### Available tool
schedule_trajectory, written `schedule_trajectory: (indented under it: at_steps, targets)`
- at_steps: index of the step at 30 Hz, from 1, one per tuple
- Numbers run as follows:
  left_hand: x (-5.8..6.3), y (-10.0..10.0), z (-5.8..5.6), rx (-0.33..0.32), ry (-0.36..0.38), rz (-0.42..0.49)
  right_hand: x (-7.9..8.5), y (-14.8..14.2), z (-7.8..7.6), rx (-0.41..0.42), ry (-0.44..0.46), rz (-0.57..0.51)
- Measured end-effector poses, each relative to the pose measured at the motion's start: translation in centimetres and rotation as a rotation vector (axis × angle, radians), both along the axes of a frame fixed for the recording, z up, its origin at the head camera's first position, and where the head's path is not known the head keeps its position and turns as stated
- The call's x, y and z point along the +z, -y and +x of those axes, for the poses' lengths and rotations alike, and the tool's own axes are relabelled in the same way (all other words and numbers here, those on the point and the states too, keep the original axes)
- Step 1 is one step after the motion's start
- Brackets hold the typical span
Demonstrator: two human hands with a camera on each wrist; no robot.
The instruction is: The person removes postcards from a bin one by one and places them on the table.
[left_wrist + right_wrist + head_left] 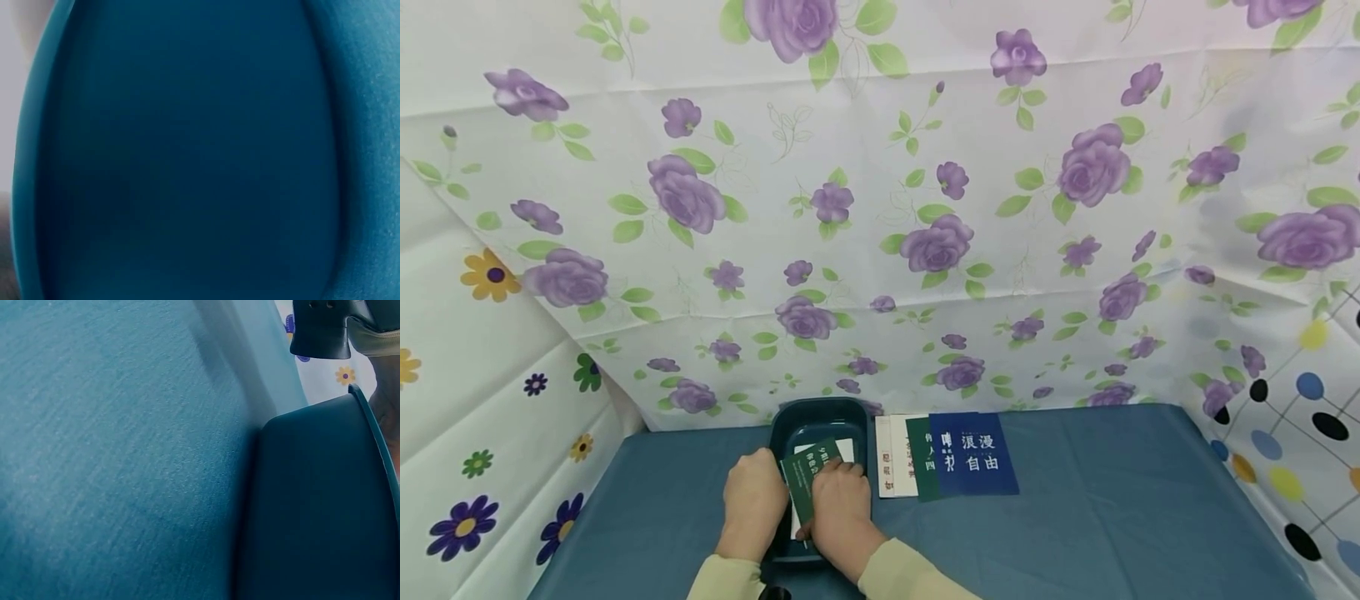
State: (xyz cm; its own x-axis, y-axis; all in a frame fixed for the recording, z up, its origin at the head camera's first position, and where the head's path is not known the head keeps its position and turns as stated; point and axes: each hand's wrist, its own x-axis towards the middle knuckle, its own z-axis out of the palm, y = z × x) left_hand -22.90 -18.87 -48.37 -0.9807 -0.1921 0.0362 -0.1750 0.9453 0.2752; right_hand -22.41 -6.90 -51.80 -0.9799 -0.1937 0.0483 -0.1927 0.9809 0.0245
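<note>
A dark teal plastic tray (823, 410) stands on the table, and its outer wall fills most of the left wrist view. Within it a green card (805, 492) with white lettering lies slanted over a white card (847, 450). My right hand (844, 510) pinches the green card at its right side, fingers on top and thumb near the lower edge. At the tray's left rim my left hand (756, 502) is curled and grips the side, its fingertips hidden. In the right wrist view the tray's side (319, 506) hides most of the left hand.
Right of the tray, several cards overlap in a row: pale cards (901, 457), a green card (922, 458) and a blue card (977, 454) on top. A blue cloth (1097, 500) covers the table. Flowered sheets (865, 233) rise behind and at the sides.
</note>
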Motion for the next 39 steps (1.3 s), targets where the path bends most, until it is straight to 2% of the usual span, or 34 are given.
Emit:
schedule_trajectory:
  at_steps: [9, 15, 21, 24, 28, 31, 35, 39]
  targets:
    - [-0.2, 0.0, 0.0, -0.001, -0.018, -0.001, 0.1, -0.4, 0.2, 0.042, -0.075, -0.002]
    - [-0.4, 0.1, -0.1, -0.007, -0.026, -0.013, 0.1, -0.6, 0.2, 0.073, -0.156, -0.008]
    - [-0.6, 0.1, -0.2, -0.003, -0.039, -0.017, 0.2, -1.0, 0.0, 0.091, -0.18, 0.008]
    - [-0.6, 0.1, -0.2, -0.006, -0.047, -0.017, 0.2, -1.2, 0.0, 0.103, -0.233, -0.004]
    - [-0.8, 0.1, 0.0, -0.015, -0.074, -0.018, 0.3, -1.7, 0.1, 0.137, -0.335, -0.049]
    - [-0.9, 0.2, 0.1, -0.016, -0.094, -0.017, 0.8, -2.2, 0.2, 0.166, -0.353, -0.121]
    - [-0.8, 0.1, 0.0, -0.019, -0.107, -0.023, 1.7, -2.8, 0.1, 0.182, -0.334, -0.213]
    - [-0.9, 0.1, -0.1, -0.025, -0.098, -0.033, 2.6, -3.4, 0.1, 0.172, -0.311, -0.258]
